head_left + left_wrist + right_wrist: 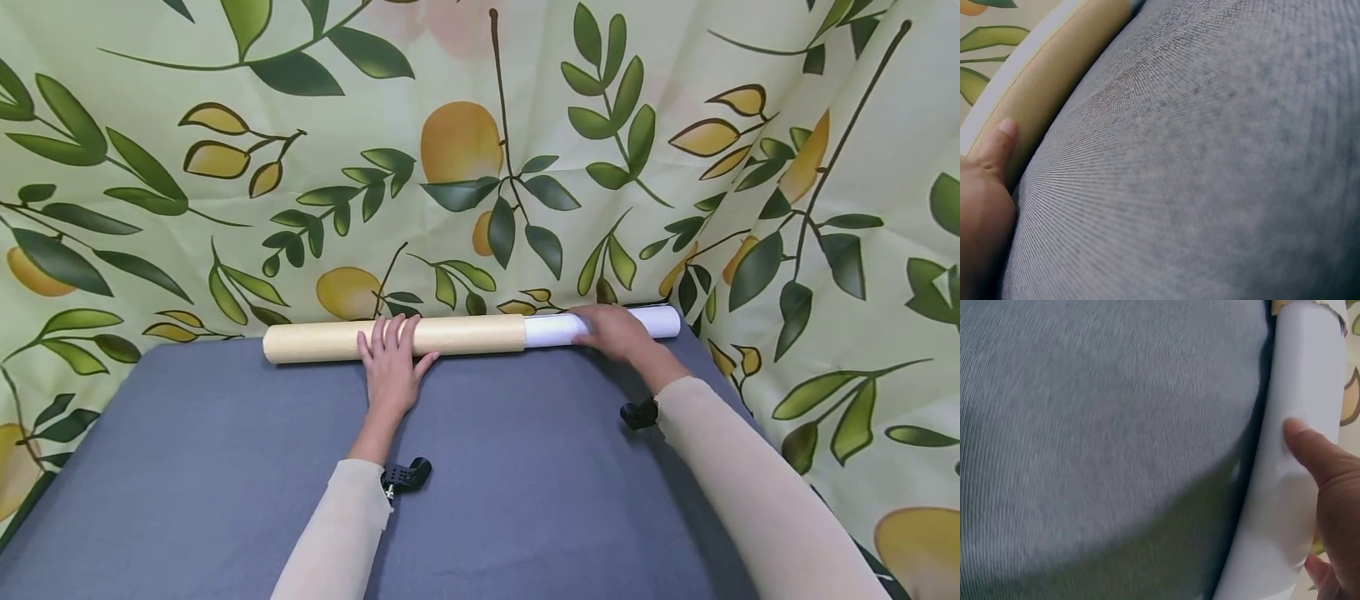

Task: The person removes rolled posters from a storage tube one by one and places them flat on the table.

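A long pale-yellow tube (472, 335) lies along the far edge of the grey-covered table. From its right end a white roll (546, 331) sticks out, narrower than the tube. My left hand (392, 375) rests on the yellow tube with fingers spread and straight across its top. In the left wrist view its thumb (1002, 140) lies against the tube's near side. My right hand (617, 333) holds the white roll near its right part. The right wrist view shows the thumb (1310, 447) on one side of the roll and a fingertip (1317, 570) at the other.
Grey cloth (510, 467) covers the tabletop. Right behind the far edge hangs a curtain (525, 108) printed with leaves and fruit, and it also runs along the right side. Each wrist wears a black camera mount, one on the left (407, 476) and one on the right (639, 414).
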A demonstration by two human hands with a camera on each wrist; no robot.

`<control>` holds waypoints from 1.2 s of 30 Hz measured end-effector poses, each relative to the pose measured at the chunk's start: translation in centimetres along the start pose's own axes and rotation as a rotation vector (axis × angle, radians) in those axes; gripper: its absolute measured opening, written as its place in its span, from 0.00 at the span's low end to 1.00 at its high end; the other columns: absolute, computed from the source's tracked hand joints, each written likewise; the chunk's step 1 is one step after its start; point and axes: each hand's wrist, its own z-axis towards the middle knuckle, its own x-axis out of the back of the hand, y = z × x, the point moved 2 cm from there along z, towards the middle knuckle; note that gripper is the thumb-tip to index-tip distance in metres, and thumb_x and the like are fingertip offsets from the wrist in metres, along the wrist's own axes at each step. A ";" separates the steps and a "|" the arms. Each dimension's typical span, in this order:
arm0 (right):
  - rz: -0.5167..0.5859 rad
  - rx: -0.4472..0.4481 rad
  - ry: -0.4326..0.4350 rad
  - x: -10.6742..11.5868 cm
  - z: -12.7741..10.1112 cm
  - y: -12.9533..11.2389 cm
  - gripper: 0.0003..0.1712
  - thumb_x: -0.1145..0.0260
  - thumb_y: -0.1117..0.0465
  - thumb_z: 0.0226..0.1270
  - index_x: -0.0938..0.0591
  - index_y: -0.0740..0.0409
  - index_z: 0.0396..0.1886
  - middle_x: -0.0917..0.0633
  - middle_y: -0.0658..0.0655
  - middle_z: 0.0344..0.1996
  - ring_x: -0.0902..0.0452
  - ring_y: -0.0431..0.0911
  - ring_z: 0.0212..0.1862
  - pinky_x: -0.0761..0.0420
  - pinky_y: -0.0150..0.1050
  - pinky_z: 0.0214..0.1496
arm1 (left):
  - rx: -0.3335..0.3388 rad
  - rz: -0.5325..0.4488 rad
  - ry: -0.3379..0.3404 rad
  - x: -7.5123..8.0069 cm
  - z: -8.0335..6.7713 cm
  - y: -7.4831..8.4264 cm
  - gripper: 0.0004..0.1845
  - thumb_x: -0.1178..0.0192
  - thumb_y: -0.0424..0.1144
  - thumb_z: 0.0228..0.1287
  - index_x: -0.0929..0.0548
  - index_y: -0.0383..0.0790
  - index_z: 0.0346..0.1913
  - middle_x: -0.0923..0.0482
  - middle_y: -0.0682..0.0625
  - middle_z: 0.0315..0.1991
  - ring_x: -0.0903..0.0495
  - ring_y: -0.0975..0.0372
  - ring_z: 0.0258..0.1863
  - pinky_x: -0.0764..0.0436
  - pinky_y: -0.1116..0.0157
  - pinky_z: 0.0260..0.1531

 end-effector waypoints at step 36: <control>-0.013 0.048 0.310 -0.5 -4.4 -0.6 0.33 0.23 0.57 0.59 0.23 0.60 0.64 0.18 0.64 0.59 0.25 0.62 0.63 0.33 0.60 0.70 | 0.010 0.013 -0.016 0.3 0.4 0.2 0.38 0.38 0.60 0.65 0.36 0.52 0.75 0.37 0.46 0.74 0.48 0.47 0.79 0.60 0.38 0.78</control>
